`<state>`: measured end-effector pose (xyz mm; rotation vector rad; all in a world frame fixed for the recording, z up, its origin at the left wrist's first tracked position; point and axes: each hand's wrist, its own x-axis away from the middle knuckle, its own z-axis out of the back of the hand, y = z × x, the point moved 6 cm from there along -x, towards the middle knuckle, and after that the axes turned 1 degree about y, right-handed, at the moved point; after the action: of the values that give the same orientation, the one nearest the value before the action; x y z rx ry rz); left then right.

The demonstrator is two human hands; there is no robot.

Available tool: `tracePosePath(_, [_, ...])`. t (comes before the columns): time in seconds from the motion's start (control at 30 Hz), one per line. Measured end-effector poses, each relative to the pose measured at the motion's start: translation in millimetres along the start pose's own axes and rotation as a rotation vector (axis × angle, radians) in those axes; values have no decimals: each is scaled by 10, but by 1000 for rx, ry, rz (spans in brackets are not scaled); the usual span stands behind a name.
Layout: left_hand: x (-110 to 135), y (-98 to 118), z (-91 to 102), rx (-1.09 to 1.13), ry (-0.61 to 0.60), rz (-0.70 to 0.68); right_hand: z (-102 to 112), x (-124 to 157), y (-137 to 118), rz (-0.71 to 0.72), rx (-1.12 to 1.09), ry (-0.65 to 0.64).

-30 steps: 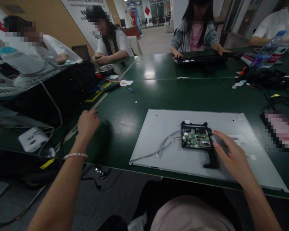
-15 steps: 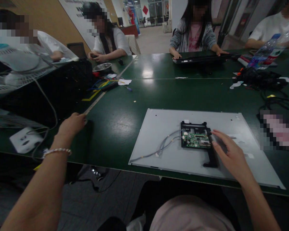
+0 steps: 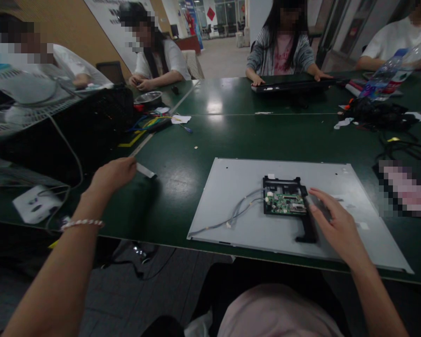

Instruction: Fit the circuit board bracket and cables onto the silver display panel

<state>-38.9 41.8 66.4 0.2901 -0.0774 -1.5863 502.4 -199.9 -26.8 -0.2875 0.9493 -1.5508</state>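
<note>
One pale strip (image 3: 146, 170) pinched in the left hand (image 3: 114, 174), right hand (image 3: 337, 227) open on one grey panel (image 3: 231, 187).
The strip hangs just over the green desk (image 3: 196, 140); right fingertips touch one black bracket (image 3: 307, 231) beside one circuit board (image 3: 284, 202).

L hand (image 3: 114, 174) grips white strip (image 3: 145, 170); R hand (image 3: 337, 227) on panel (image 3: 231, 187) by PCB (image 3: 285, 202).

Pale strip (image 3: 146, 170): near end hidden inside the left hand (image 3: 114, 174); its kind cannot be told.
Black bracket (image 3: 308, 233): right side covered by the right hand (image 3: 337, 224).
Circuit board (image 3: 285, 202): parts too small to tell.
Flat item (image 3: 407, 189) at the right of the worktop (image 3: 182, 178): blurred out.
Bottle (image 3: 389, 77): cut off by the right edge.
</note>
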Motion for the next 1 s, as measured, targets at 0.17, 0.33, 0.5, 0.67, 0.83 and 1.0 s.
tracePosePath(0.17, [196,668,-41,182,-78,-184,49,6,-46,28,9,80])
tracePosePath(0.33, [733,1628,-170,596,-250,-280,102,17,-275,112,22,118])
tracePosePath(0.5, [1118,2284,-526,567,-324,-424,-28,43,-674,262,4,17])
tracePosePath(0.67, [1265,2454,-1002,490,-409,-454,-341,133,-975,462,62,-222])
tracePosePath(0.83, [1328,2496,-1112,448,-421,-493,-568,209,-1087,565,153,-354])
tracePosePath(1.0, [1362,2560,-1025,364,-377,-551,-705,265,-1114,631,224,-392])
